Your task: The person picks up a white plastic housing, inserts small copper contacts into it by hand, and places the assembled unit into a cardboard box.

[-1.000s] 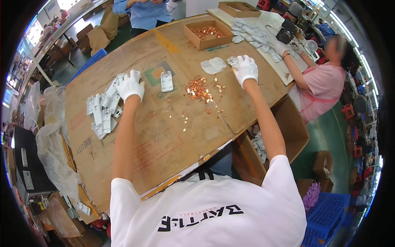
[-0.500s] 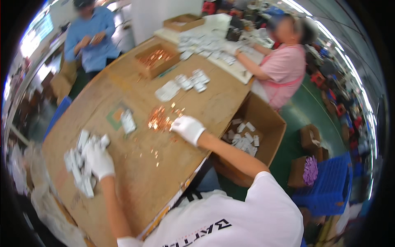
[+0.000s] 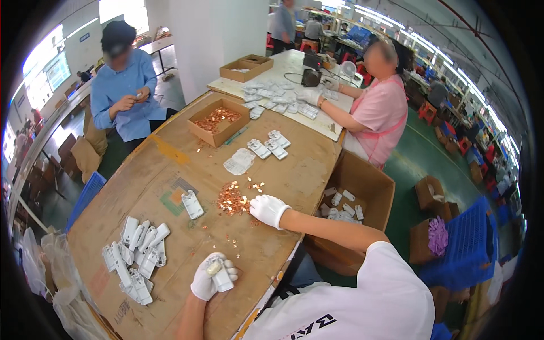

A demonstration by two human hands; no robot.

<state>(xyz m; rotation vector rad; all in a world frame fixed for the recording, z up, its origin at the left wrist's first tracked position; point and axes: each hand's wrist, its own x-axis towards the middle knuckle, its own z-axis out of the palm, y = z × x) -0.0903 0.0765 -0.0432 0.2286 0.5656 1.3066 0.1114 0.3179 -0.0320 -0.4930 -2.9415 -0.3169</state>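
My left hand [image 3: 204,281], in a white glove, is closed around a white plastic casing [image 3: 223,280] near the table's front edge. A small pale round shape shows at the top of that casing. At the right edge of a heap of small copper pieces [image 3: 231,199] rests my right hand [image 3: 268,211], also gloved. Its fingers are bent together, and anything between them is hidden. Left of the heap lies a single white casing [image 3: 192,205]. A jumbled pile of white casings [image 3: 148,238] covers part of the table farther left.
Beyond the heap are a crumpled white sheet [image 3: 239,162], three casings [image 3: 276,148] and a cardboard box of copper pieces [image 3: 246,116]. A deep carton [image 3: 377,190] with casings stands right of the table [image 3: 170,130]. Two co-workers, in blue [image 3: 126,85] and pink [image 3: 378,113], handle small parts.
My left hand has come away from the casing pile toward the front edge, now with one casing in it. My right hand stays beside the copper heap. The view has tilted up.
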